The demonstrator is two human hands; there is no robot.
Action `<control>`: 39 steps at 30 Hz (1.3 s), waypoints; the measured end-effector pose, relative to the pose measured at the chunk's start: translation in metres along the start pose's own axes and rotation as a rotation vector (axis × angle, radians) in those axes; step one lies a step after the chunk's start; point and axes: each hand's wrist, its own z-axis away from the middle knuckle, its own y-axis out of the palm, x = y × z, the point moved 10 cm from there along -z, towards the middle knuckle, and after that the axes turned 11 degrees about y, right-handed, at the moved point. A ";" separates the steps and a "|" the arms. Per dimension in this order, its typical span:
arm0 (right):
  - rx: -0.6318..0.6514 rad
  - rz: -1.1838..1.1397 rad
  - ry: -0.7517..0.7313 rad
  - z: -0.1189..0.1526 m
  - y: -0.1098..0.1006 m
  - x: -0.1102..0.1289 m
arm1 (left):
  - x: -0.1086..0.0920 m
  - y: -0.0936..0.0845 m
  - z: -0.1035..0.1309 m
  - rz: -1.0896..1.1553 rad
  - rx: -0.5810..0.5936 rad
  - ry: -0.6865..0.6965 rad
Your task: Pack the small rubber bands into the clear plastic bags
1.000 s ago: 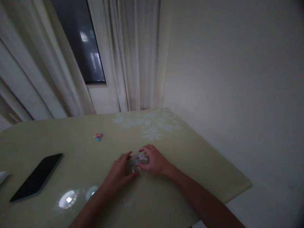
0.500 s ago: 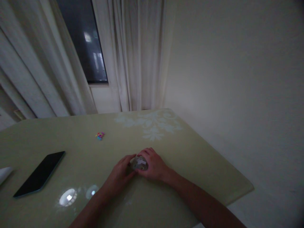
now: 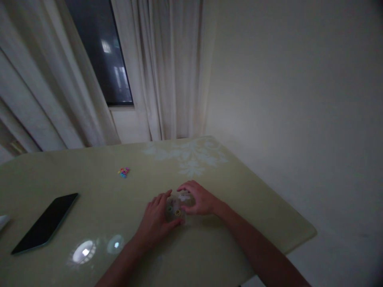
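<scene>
A small clear plastic container (image 3: 173, 214) sits at the middle of the table, with a few small coloured pieces showing inside. My left hand (image 3: 157, 215) is closed round its left side, thumb at the near edge and fingers at the far edge. My right hand (image 3: 200, 198) grips a clear lid (image 3: 186, 196) with a pale patch on it, between thumb and fingers. The lid is tilted and lies just right of and beyond the container. Whether the two still touch at one edge, I cannot tell.
A small heap of bright coloured pieces (image 3: 123, 172) lies farther back on the table (image 3: 143, 175). To the left is a dark tablet (image 3: 46, 223), with a white object (image 3: 3, 221) at the frame's edge. A wall (image 3: 284, 119) runs along the right side.
The lid has come off the container's top and moved right in my right hand. My hands have drawn apart, and the container's inside now shows. The view has shifted slightly.
</scene>
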 end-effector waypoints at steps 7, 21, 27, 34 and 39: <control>0.063 0.013 -0.095 0.000 0.011 0.006 | -0.004 0.001 0.003 0.169 0.014 0.047; 0.136 0.010 -0.138 0.003 0.026 0.014 | -0.003 -0.007 0.004 0.344 0.054 0.102; 0.140 -0.006 -0.122 0.002 0.028 0.013 | -0.005 -0.009 0.002 0.364 0.071 0.076; 0.160 0.011 -0.123 0.001 0.025 0.006 | 0.000 -0.009 0.006 0.339 0.078 0.084; 0.140 -0.002 -0.148 0.001 0.022 0.003 | 0.003 -0.009 0.006 0.283 0.086 0.083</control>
